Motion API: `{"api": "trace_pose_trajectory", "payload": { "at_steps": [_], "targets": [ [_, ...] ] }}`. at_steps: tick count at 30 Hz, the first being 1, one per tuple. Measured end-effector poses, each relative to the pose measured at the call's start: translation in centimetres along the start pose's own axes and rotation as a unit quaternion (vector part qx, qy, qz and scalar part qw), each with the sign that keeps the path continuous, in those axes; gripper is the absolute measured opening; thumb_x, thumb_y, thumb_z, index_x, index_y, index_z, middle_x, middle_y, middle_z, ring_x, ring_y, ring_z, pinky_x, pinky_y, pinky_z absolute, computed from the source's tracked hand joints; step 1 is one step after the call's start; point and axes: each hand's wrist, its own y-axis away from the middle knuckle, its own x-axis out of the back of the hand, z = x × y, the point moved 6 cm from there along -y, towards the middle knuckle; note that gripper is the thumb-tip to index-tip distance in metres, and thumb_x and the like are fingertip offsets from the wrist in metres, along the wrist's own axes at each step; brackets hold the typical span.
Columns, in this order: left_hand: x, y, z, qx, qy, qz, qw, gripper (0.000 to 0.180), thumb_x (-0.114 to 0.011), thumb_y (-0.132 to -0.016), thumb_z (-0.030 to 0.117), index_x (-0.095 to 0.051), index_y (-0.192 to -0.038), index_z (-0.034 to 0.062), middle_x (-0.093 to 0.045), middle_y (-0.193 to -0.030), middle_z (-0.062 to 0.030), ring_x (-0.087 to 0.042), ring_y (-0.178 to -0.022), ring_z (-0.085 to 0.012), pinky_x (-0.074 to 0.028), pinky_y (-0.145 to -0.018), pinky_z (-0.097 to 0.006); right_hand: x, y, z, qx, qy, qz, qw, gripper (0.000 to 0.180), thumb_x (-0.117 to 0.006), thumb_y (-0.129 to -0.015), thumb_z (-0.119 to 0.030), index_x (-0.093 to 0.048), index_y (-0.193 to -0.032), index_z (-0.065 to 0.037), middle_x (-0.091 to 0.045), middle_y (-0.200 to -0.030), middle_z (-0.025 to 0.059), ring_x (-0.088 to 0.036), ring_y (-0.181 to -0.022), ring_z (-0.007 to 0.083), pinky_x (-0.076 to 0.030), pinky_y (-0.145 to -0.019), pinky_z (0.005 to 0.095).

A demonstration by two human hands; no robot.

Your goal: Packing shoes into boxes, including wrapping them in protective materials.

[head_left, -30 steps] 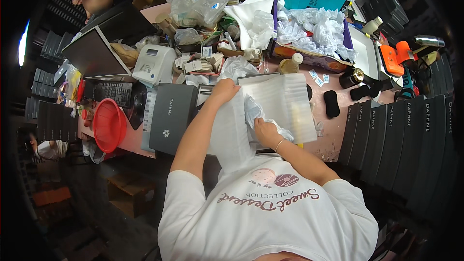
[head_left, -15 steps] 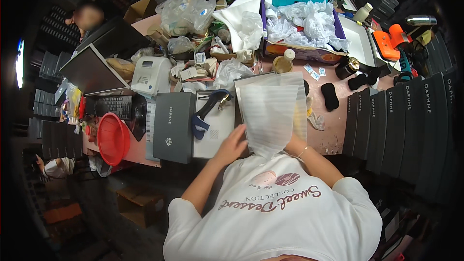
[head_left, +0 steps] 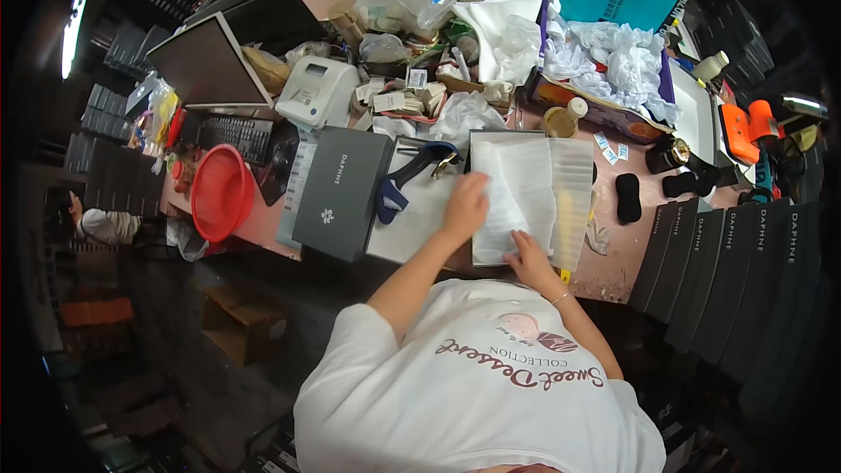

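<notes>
Foam sheet (head_left: 517, 197) at worktop (head_left: 626, 250) front edge; lidded box (head_left: 342, 193) left of it (basin (head_left: 219, 193) farther left); printer (head_left: 317, 92) behind.

White tissue sheet (head_left: 517, 197) flat on table

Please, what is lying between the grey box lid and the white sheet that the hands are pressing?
In the head view, a dark blue shoe lies in an open white box, between the grey box lid and the white sheet.
</notes>
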Motion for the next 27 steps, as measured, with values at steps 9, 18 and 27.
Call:
{"api": "trace_pose_trajectory", "payload": {
  "at_steps": [9,18,27],
  "targets": [
    [7.8,-2.3,-13.1,0.196,-0.224,-0.137,0.945,0.046,-0.063,-0.082,0.015,-0.049,-0.124,0.0039,-0.061,-0.107,-0.0178,-0.06,-0.098,-0.0361,-0.049,-0.083,-0.044,3.7,-3.7,-5.0,-0.017,-0.138,0.001,0.99,0.038,-0.062,-0.088,-0.014,-0.054,-0.122,0.0,-0.062,-0.11,0.0161,-0.063,-0.088,0.0213,-0.053,-0.072,0.0301],
    [9.7,-1.9,-13.8,0.276,0.041,-0.089,0.956,0.024,-0.065,-0.083,0.014,-0.064,-0.105,0.0055,-0.067,-0.089,-0.0126,-0.065,-0.082,-0.0231,-0.049,-0.075,-0.034,8.1,-12.2,-7.2,0.098,-0.065,0.109,0.987,0.025,-0.063,-0.086,-0.006,-0.062,-0.109,0.001,-0.064,-0.099,0.0133,-0.063,-0.084,0.0185,-0.051,-0.068,0.0281],
    [13.4,-0.8,-3.8,0.334,-0.072,0.03,0.939,0.025,-0.067,-0.078,0.018,-0.061,-0.093,-0.0013,-0.063,-0.075,-0.0184,-0.062,-0.067,-0.0341,-0.048,-0.063,-0.04,3.6,-19.2,-12.4,0.101,-0.114,-0.163,0.975,0.03,-0.071,-0.081,-0.016,-0.064,-0.106,0.0,-0.059,-0.09,0.0048,-0.057,-0.079,0.0115,-0.047,-0.068,0.0248]
  ]
}}
